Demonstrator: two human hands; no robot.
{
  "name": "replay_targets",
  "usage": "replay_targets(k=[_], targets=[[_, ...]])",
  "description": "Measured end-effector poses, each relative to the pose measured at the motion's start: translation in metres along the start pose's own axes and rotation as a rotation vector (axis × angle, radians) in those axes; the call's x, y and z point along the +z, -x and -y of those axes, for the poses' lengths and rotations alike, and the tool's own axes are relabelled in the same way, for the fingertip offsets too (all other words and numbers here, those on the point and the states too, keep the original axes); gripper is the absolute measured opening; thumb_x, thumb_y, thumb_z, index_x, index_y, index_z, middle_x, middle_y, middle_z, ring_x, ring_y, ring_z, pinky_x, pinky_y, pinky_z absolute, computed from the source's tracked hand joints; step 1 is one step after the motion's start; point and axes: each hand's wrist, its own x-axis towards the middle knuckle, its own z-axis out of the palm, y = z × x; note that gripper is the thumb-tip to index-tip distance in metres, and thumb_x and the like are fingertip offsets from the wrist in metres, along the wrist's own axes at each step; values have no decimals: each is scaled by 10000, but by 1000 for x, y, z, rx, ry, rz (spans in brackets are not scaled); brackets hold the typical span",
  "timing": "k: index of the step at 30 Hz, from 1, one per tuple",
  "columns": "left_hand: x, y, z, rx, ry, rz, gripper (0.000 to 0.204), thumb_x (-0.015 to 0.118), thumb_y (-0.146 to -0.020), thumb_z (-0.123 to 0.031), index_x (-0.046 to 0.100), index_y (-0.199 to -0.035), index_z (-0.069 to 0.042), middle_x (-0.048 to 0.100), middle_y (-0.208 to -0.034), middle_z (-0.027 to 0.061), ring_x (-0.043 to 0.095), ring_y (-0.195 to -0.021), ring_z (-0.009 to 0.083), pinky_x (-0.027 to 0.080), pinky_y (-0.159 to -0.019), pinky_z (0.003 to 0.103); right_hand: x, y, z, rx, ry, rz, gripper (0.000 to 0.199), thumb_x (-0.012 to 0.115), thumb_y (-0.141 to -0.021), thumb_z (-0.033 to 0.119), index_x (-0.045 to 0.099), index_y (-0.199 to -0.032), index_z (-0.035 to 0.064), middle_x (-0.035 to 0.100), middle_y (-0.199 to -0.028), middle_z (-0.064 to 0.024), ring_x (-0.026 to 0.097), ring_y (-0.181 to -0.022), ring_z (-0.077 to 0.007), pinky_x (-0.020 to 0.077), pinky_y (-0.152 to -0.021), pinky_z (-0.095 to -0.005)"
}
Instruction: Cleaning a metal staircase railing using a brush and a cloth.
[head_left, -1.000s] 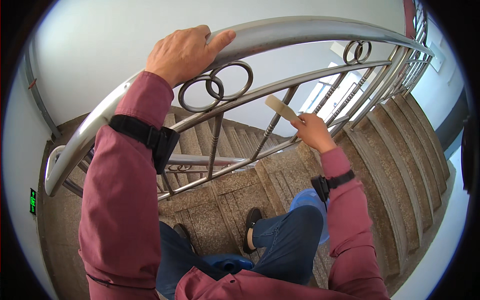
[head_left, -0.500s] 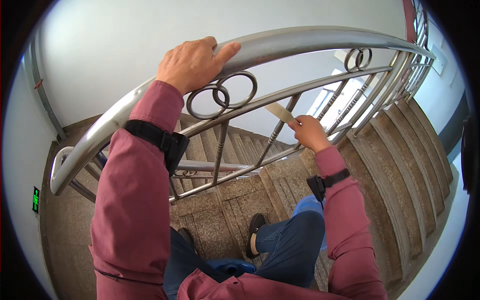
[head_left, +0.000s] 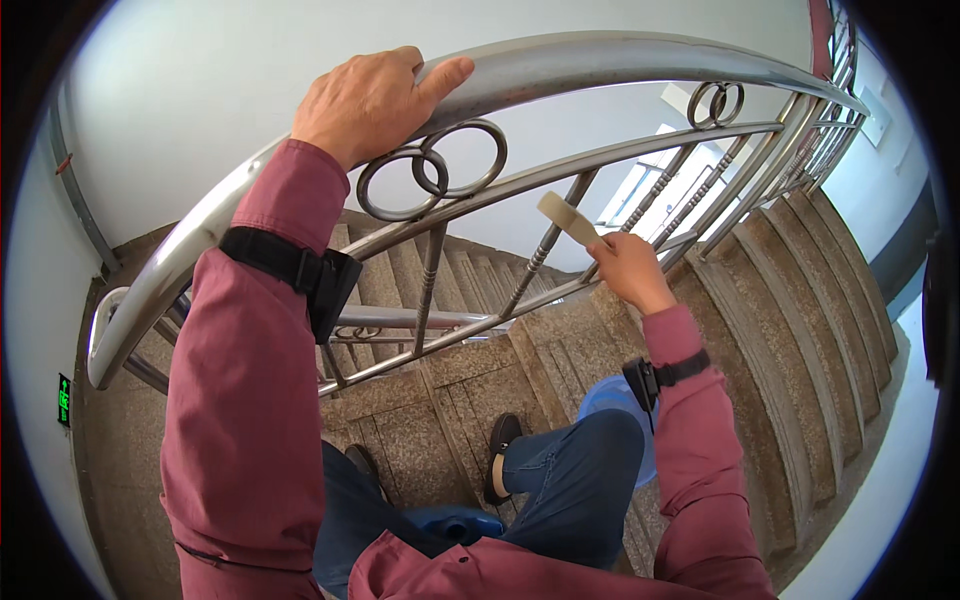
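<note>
My left hand (head_left: 365,108) is wrapped over the top of the curved steel handrail (head_left: 600,65), its fingers going over the far side and the thumb along the top. Between the thumb and fingers of my right hand (head_left: 634,272) is a flat, pale beige strip (head_left: 566,217) with a rounded end; its exact kind does not show. The strip points up and left in front of a slanted steel baluster (head_left: 545,245), and I cannot tell whether it touches the metal. Below my left hand, two interlocked steel rings (head_left: 474,160) sit under the handrail.
Speckled stone stairs (head_left: 790,340) climb to the right, and another flight (head_left: 400,275) lies beyond the railing. A light blue bucket (head_left: 608,398) stands beside my knee. A dark blue plastic object (head_left: 455,522) sits between my legs. A lit green sign (head_left: 64,398) hangs on the left wall.
My right hand has drawn the beige strip slightly right and down, and its broad side now shows more. My left hand stays on the handrail. The whole view has shifted a little.
</note>
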Motion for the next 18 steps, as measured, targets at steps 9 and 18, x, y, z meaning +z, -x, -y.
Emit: replay_targets(k=[9,18], targets=[[0,2,0,6,-3,7,728,380,-1011,-700,729,-1057,-63,741,-953,197,716,-944,376,530,-878,487,12,-11,24,-13,64,-29,358,665,-969,343,754,-980,-3,723,-874,-220,706,-854,-383,538,-773,-478],[0,1,2,25,-9,-22,817,358,-986,-761,727,-1005,-33,745,-944,204,723,-956,370,534,-902,489,-13,14,-6,9,6,35,332,671,-968,317,753,-987,-4,688,-688,-160,707,-640,-251,526,-640,-408]])
